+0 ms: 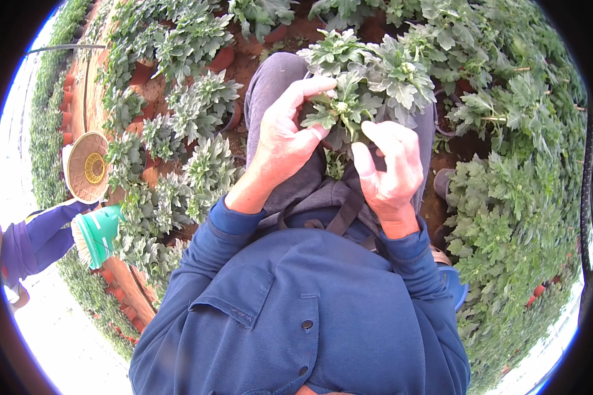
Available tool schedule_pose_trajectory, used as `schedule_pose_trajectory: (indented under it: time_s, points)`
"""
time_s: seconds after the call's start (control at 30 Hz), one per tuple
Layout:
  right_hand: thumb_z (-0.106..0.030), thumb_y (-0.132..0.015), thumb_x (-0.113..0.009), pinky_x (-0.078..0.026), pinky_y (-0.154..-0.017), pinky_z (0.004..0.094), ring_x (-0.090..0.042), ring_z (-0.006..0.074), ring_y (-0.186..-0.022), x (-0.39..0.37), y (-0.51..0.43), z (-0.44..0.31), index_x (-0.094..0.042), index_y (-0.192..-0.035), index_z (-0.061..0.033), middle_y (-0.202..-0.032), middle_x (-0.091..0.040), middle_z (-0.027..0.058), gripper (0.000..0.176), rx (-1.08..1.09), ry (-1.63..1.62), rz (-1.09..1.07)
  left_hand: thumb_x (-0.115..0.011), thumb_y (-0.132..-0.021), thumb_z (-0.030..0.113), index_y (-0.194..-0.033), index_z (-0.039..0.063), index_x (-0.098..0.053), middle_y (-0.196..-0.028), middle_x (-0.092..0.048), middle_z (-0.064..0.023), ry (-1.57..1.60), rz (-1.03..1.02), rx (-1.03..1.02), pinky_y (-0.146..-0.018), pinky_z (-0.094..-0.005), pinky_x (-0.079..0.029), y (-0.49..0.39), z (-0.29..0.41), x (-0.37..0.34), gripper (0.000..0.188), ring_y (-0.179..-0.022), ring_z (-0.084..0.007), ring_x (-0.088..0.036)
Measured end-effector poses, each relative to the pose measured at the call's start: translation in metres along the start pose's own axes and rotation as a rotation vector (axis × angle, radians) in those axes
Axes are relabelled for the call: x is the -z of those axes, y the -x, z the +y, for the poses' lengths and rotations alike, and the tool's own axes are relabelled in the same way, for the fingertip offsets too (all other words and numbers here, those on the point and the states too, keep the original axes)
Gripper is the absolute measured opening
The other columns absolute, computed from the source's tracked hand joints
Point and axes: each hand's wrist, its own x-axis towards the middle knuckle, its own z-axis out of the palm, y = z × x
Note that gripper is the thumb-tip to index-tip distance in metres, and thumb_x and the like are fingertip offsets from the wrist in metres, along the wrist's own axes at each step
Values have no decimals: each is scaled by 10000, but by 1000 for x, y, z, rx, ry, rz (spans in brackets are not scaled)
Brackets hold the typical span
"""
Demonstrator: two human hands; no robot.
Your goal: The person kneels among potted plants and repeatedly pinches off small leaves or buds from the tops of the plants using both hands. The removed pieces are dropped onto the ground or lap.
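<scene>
Between my knees stands a leafy chrysanthemum plant [398, 81] with small pale green buds at its shoot tips. My left hand [289, 126] curls its thumb and forefinger around the nearest shoot [345, 106] from the left. On the lower right of that same shoot is my right hand [393, 165], thumb and forefinger tips close together at the leaves. Whether a leaf or stem is pinched between them cannot be made out. The plant's base is hidden behind the leaves and my hands.
Potted chrysanthemums [207, 98] in reddish pots [222, 59] line my left; denser foliage [514, 207] fills my right. At far left, a person's purple sleeve [34, 242] is near a round woven hat [86, 168] and a green bucket [101, 237] with thin pale sticks. A blue container [455, 286] sits by my right elbow.
</scene>
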Motion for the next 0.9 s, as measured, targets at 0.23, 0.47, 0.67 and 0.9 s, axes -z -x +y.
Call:
schedule_pose_trajectory:
  time_s: [0.23,0.47,0.67,0.9]
  points:
    - [8,-775,-767,-550,-724,363,-654,274,-826,-2,-1,-4,-678,-1105,-17,-922,-660,113,343,-108,-70,-123,-686,-862,-67,-1327,39,-584,-1167,-603,-13,-21,-8,15,-980,-247,-448,2,-3,3,488,-1077,-98,-573]
    - [65,-803,-736,-465,-544,221,-594,115,-697,-9,4,-3,-671,-1166,-46,-936,-655,67,385,-159,-146,-115,-668,-869,-70,-1331,43,-582,-1154,-598,-14,5,-23,33,-969,-248,-454,4,-2,8,484,-1063,-97,-573]
    - [-1,-815,-749,-493,-569,258,-594,111,-653,3,-9,-4,-628,-1249,-44,-889,-628,70,453,-508,-404,-312,-663,-850,-81,-1332,42,-580,-1170,-591,-23,39,-30,34,-969,-254,-455,5,2,5,505,-1075,-102,-569]
    - [-29,-821,-755,-486,-583,254,-610,117,-682,2,-8,-6,-628,-1177,-51,-865,-649,61,379,-482,-346,-295,-674,-829,-74,-1309,56,-581,-1171,-617,-31,-124,33,-43,-950,-265,-479,6,3,-2,505,-1062,-113,-594]
